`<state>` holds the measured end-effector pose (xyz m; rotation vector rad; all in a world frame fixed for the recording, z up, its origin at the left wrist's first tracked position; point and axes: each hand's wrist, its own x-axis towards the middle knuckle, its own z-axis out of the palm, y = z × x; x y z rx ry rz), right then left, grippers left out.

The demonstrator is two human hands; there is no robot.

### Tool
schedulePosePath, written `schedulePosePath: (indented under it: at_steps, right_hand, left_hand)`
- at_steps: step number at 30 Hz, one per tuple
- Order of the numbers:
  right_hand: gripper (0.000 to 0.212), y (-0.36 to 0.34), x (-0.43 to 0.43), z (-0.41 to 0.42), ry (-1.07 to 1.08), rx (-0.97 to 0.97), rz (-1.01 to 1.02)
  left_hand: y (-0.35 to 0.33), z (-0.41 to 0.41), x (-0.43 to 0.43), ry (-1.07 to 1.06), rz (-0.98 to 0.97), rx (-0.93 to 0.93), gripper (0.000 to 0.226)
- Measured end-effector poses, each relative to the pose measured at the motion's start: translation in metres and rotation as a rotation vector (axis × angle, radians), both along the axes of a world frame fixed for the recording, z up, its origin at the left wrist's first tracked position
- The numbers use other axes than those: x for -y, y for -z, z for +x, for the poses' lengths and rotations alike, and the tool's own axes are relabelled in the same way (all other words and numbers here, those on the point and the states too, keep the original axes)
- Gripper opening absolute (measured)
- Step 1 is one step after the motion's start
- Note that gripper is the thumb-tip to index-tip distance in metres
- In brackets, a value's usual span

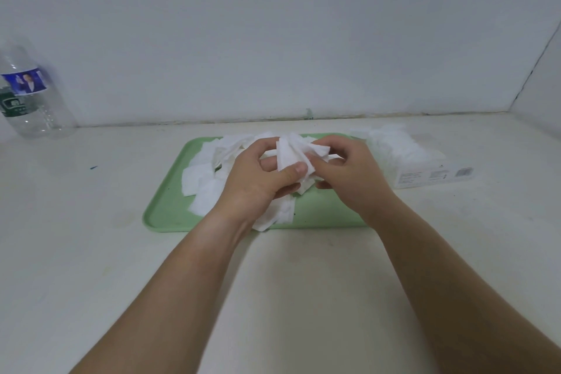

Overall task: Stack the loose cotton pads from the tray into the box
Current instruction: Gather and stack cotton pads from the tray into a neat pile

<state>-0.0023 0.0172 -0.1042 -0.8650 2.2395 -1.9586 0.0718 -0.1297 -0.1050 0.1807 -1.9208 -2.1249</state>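
We are gathering cotton pads (291, 155) over the tray (170, 209).
Our left hand (258, 182) and right hand (352, 176) are both pinching them, probably squaring the edges for the box (431, 174).

The bottle (30, 91) is cut by the left edge; the box (434, 174) print is unreadably small.

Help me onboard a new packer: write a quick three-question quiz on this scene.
1. True or false: the left hand and right hand both hold cotton pads above the green tray.
2. The box lies: A) left of the tray, B) right of the tray, C) on the tray.
3. Fill in: the plastic bottle stands on the far ____ side of the table.
Key: 1 true; 2 B; 3 left.
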Motion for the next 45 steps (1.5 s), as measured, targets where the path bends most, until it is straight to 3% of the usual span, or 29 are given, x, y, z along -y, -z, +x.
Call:
schedulePosePath:
  at_steps: [3, 6, 8, 12, 15, 18, 26, 29, 32, 37, 40, 45]
  right_hand:
    - [0.011, 0.001, -0.001, -0.002, 0.018, 0.006, 0.005]
    - [0.01, 0.003, 0.0, -0.004, 0.057, -0.073, 0.015]
    - [0.009, 0.004, 0.0, -0.004, 0.076, -0.167, 0.052]
    - [0.029, 0.004, 0.0, -0.002, -0.038, -0.199, 0.109]
    - [0.031, 0.001, 0.0, 0.0, -0.181, -0.052, 0.116]
    - [0.032, -0.004, -0.002, 0.003, -0.29, 0.146, 0.051]
    - [0.015, 0.0, -0.004, -0.006, 0.053, 0.166, -0.137]
    - [0.021, 0.006, -0.009, -0.015, 0.206, 0.032, -0.01]
    - [0.027, 0.012, -0.006, -0.025, 0.207, -0.056, 0.216]
    - [0.04, 0.013, 0.015, -0.037, 0.16, -0.302, 0.564]
    - [0.059, 0.013, 0.029, -0.045, 0.116, -0.33, 0.764]
    - [0.047, 0.014, 0.031, -0.047, 0.149, -0.352, 0.734]
  left_hand:
    - [0.001, 0.0, 0.002, 0.052, 0.009, 0.008, 0.046]
    - [-0.002, 0.0, 0.001, 0.122, 0.08, 0.009, 0.036]
    - [-0.006, 0.0, 0.0, 0.169, 0.214, 0.023, 0.038]
    - [-0.012, 0.003, 0.002, 0.163, 0.513, 0.023, 0.043]
    - [-0.012, 0.001, 0.003, 0.062, 0.442, 0.03, 0.039]
    - [-0.007, 0.0, 0.002, -0.019, 0.26, 0.018, 0.022]
    - [-0.008, 0.001, 0.006, -0.17, 0.226, -0.044, 0.015]
    - [-0.013, 0.003, 0.011, -0.212, 0.275, -0.071, 0.014]
    - [-0.016, 0.002, 0.014, -0.255, 0.304, -0.095, 0.021]
    - [-0.01, -0.001, 0.017, -0.389, 0.09, -0.102, 0.013]
    - [-0.007, -0.002, 0.019, -0.409, 0.047, -0.087, 0.014]
    - [-0.006, -0.004, 0.02, -0.402, 0.046, -0.086, 0.014]
